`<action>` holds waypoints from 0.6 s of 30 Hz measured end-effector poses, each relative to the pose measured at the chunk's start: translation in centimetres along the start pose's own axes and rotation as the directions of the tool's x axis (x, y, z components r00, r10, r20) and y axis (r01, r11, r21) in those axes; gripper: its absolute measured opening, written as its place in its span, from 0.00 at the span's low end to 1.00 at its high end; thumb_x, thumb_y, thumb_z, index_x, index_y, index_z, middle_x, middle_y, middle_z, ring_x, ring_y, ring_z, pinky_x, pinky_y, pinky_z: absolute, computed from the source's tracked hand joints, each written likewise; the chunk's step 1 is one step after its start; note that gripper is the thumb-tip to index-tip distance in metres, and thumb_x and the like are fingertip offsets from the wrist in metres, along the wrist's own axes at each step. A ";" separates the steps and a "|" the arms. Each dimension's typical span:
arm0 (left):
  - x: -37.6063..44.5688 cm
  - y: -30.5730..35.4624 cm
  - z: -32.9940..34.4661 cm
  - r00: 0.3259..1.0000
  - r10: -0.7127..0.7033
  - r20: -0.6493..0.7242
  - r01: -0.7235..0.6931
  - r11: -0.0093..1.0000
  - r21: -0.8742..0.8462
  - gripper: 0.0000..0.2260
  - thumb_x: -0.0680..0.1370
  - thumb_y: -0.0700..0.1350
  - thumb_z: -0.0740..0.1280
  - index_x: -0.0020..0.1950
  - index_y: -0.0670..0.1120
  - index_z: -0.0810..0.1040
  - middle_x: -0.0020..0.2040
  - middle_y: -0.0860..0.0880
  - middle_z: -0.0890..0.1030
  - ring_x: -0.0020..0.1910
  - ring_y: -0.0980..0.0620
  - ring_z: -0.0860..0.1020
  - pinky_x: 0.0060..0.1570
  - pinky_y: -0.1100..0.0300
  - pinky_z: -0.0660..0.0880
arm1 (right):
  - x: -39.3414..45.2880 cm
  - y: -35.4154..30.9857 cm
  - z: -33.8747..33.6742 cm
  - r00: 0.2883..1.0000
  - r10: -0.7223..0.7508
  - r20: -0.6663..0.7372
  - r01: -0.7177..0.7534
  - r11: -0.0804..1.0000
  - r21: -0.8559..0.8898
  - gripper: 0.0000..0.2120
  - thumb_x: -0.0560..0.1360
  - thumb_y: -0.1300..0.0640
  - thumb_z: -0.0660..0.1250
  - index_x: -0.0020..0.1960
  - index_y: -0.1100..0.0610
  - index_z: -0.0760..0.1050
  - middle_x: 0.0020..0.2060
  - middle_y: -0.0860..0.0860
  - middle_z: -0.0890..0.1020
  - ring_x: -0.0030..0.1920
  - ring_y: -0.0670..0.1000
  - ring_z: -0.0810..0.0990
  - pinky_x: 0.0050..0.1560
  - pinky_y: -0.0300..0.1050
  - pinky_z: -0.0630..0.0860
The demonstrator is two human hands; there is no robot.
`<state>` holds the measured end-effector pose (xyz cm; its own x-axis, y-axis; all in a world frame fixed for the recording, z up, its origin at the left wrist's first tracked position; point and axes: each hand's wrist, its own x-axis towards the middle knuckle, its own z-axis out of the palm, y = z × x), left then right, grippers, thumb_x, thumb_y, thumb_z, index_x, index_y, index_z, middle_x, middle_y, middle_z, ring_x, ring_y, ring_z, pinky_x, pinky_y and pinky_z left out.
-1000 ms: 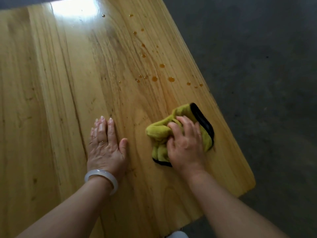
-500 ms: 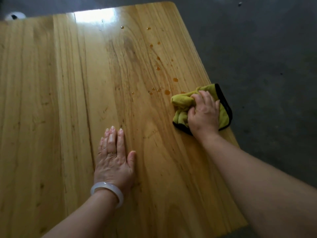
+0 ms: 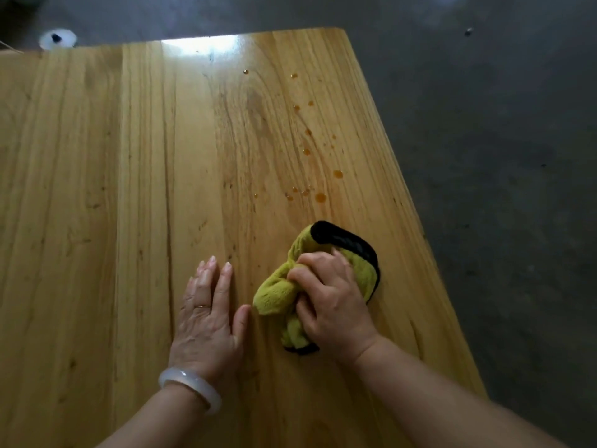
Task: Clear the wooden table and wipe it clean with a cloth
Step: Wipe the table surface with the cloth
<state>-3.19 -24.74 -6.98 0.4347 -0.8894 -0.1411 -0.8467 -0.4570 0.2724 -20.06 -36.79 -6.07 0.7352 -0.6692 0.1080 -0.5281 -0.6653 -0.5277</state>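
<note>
Wooden and bare but for one cloth, the worktop carries about a dozen amber drops, which we count scattered on its right half beyond the cloth. Our two hands rest on it: the left hand lies flat, fingers together and outstretched, grip open and holding nothing, a pale bangle on its wrist. Our right hand presses down with its grip closed on the bunched yellow-green, black-edged cloth near the right edge
</note>
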 end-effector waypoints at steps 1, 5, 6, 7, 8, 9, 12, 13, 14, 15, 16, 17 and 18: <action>0.1 0.2 -0.2 1.000 -0.017 -0.020 0.016 0.999 -0.032 0.29 0.76 0.57 0.52 0.73 0.43 0.63 0.74 0.43 0.61 0.74 0.46 0.56 0.73 0.51 0.52 | 0.2 0.2 0.2 1.000 -0.029 -0.007 0.029 0.999 -0.016 0.14 0.71 0.55 0.64 0.56 0.53 0.76 0.57 0.52 0.77 0.62 0.55 0.74 0.72 0.64 0.61; 2.4 1.1 -1.7 0.990 -0.094 -0.104 0.083 0.991 -0.105 0.26 0.76 0.54 0.53 0.70 0.43 0.68 0.69 0.42 0.68 0.68 0.41 0.65 0.65 0.41 0.67 | 3.4 1.5 0.3 0.997 -0.072 -0.023 0.070 0.996 -0.058 0.15 0.72 0.56 0.64 0.58 0.54 0.76 0.58 0.54 0.76 0.63 0.56 0.73 0.72 0.64 0.61; 3.5 1.2 -2.0 0.987 -0.109 -0.118 0.096 0.989 -0.109 0.25 0.76 0.54 0.54 0.70 0.43 0.68 0.69 0.42 0.67 0.68 0.41 0.65 0.66 0.41 0.66 | 4.6 1.8 0.2 0.998 -0.052 -0.028 0.051 0.997 -0.060 0.15 0.72 0.55 0.63 0.58 0.54 0.76 0.59 0.54 0.77 0.63 0.57 0.73 0.72 0.64 0.60; 4.8 1.2 -2.2 0.984 -0.127 -0.126 0.114 0.988 -0.107 0.25 0.77 0.52 0.55 0.71 0.44 0.66 0.71 0.42 0.66 0.70 0.41 0.63 0.67 0.41 0.64 | 5.8 2.2 0.1 0.999 -0.024 -0.030 0.022 0.998 -0.060 0.16 0.72 0.55 0.62 0.58 0.54 0.76 0.59 0.55 0.76 0.64 0.57 0.72 0.72 0.64 0.60; 6.1 1.0 -2.3 0.981 -0.151 -0.123 0.140 0.985 -0.100 0.24 0.78 0.51 0.55 0.73 0.44 0.64 0.72 0.43 0.63 0.71 0.42 0.61 0.69 0.42 0.61 | 7.0 2.5 -0.1 0.999 0.010 -0.031 -0.012 0.998 -0.062 0.17 0.71 0.54 0.61 0.59 0.54 0.76 0.60 0.55 0.76 0.65 0.58 0.72 0.72 0.64 0.59; 7.4 0.8 -2.5 0.976 -0.188 -0.112 0.178 0.980 -0.091 0.24 0.80 0.50 0.56 0.74 0.44 0.61 0.74 0.43 0.59 0.73 0.42 0.57 0.71 0.43 0.57 | 8.2 2.9 -0.2 0.998 0.044 -0.033 -0.046 0.997 -0.065 0.18 0.71 0.54 0.61 0.59 0.54 0.76 0.61 0.56 0.76 0.65 0.58 0.71 0.73 0.64 0.59; 10.5 0.0 -3.0 0.948 -0.300 -0.101 0.296 0.953 -0.059 0.26 0.81 0.52 0.55 0.77 0.45 0.54 0.77 0.46 0.51 0.75 0.45 0.50 0.74 0.48 0.49 | 11.3 3.8 -0.6 0.988 0.139 -0.071 -0.145 0.987 -0.074 0.18 0.71 0.55 0.62 0.60 0.54 0.77 0.61 0.56 0.75 0.65 0.59 0.70 0.71 0.63 0.60; 11.0 -0.3 -3.0 0.941 -0.324 -0.099 0.320 0.946 -0.054 0.27 0.81 0.52 0.54 0.77 0.45 0.52 0.77 0.46 0.50 0.76 0.45 0.49 0.74 0.49 0.48 | 12.0 4.0 -0.6 0.983 0.159 -0.092 -0.166 0.983 -0.076 0.18 0.71 0.55 0.62 0.59 0.54 0.77 0.61 0.56 0.75 0.64 0.60 0.71 0.71 0.63 0.61; 11.3 -0.6 -2.8 0.936 -0.340 -0.094 0.336 0.940 -0.054 0.27 0.81 0.53 0.54 0.77 0.45 0.52 0.77 0.46 0.49 0.76 0.45 0.48 0.74 0.49 0.47 | 12.5 4.1 -0.6 0.979 0.172 -0.110 -0.181 0.980 -0.077 0.18 0.70 0.55 0.62 0.59 0.54 0.78 0.60 0.56 0.76 0.64 0.60 0.71 0.70 0.63 0.61; 11.4 -0.8 -2.7 0.934 -0.347 -0.090 0.343 0.938 -0.053 0.27 0.81 0.53 0.53 0.77 0.46 0.51 0.77 0.46 0.48 0.76 0.45 0.47 0.74 0.50 0.46 | 12.8 4.2 -0.5 0.975 0.183 -0.122 -0.193 0.978 -0.077 0.18 0.70 0.55 0.61 0.58 0.54 0.78 0.60 0.56 0.76 0.63 0.60 0.72 0.70 0.63 0.61; 11.3 -0.9 -2.5 0.934 -0.347 -0.087 0.344 0.938 -0.047 0.27 0.81 0.53 0.52 0.77 0.46 0.49 0.78 0.47 0.47 0.76 0.46 0.45 0.74 0.50 0.44 | 12.9 4.2 -0.5 0.973 0.193 -0.128 -0.203 0.976 -0.073 0.17 0.71 0.55 0.61 0.58 0.54 0.78 0.59 0.56 0.76 0.63 0.60 0.72 0.70 0.62 0.61; 11.2 -1.0 -2.2 0.935 -0.344 -0.089 0.342 0.939 -0.037 0.27 0.81 0.54 0.51 0.78 0.47 0.48 0.78 0.47 0.46 0.76 0.47 0.44 0.74 0.51 0.42 | 12.7 4.1 -0.5 0.971 0.203 -0.130 -0.212 0.975 -0.065 0.17 0.71 0.56 0.62 0.58 0.54 0.78 0.59 0.56 0.76 0.63 0.59 0.72 0.71 0.62 0.61; 11.1 -1.1 -2.0 0.936 -0.340 -0.094 0.339 0.940 -0.031 0.28 0.81 0.54 0.51 0.78 0.47 0.47 0.78 0.48 0.45 0.76 0.48 0.43 0.74 0.52 0.41 | 12.5 4.0 -0.5 0.969 0.210 -0.134 -0.218 0.974 -0.055 0.16 0.71 0.56 0.62 0.58 0.54 0.78 0.59 0.55 0.75 0.63 0.59 0.71 0.70 0.61 0.62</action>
<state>3.22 -34.13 -6.91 0.7236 -0.6768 -0.1356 -0.6394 -0.7312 0.2376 -13.21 -47.94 -6.37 0.5445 -0.8319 0.1068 -0.6985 -0.5202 -0.4915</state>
